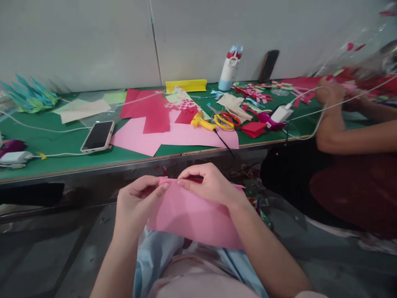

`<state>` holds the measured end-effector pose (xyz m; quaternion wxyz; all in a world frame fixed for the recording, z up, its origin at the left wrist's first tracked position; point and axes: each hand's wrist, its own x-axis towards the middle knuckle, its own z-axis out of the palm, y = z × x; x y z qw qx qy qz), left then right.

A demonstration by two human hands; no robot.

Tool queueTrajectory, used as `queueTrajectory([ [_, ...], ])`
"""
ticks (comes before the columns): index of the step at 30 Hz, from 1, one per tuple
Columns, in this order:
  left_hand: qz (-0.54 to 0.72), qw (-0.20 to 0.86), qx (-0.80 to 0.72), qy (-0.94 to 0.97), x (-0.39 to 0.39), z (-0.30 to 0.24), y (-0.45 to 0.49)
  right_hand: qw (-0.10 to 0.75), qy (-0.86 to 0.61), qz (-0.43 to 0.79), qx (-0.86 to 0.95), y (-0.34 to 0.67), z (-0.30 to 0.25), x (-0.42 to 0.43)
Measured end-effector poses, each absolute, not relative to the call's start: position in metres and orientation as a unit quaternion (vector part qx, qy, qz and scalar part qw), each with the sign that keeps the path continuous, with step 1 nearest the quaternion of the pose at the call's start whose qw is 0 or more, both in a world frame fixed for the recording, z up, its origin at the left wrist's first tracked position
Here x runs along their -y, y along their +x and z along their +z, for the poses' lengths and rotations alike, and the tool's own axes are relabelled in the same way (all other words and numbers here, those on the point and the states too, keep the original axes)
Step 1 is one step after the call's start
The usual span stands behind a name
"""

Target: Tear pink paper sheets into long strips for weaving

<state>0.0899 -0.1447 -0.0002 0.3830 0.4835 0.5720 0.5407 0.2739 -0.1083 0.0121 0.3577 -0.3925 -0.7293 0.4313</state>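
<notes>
A sheet of pink paper [198,219] hangs in front of me above my lap, just short of the table's front edge. My left hand [138,200] pinches its upper left corner between thumb and fingers. At the top edge, a little to the right, my right hand [207,184] is closed on the same paper with thumb and forefinger. The upper edge looks folded over near my fingertips. Part of the sheet's right side is hidden behind my right hand and forearm.
On the green table [62,155] lie a phone [98,136], red paper [156,118], pink paper [198,135], a yellow glue gun [203,121] and scissors [225,121]. A white bottle [230,70] stands by the wall. At right, another person's arms [356,128] reach over the table; cables cross it.
</notes>
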Motion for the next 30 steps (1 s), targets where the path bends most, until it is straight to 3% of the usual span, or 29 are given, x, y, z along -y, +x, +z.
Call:
queueTrajectory([
  [8, 0.511, 0.383, -0.573, 0.514, 0.143, -0.003, 0.085, 0.345, -0.4, 0.448, 0.721, 0.275, 0.009, 0.108],
  [19, 0.472, 0.453, -0.543, 0.527, 0.143, -0.006, 0.083, 0.311, -0.398, 0.381, 0.774, 0.272, 0.014, 0.111],
  [30, 0.483, 0.324, -0.54, 0.609, 0.148, 0.003, 0.084, 0.283, -0.41, 0.339, 0.798, 0.277, 0.018, 0.116],
])
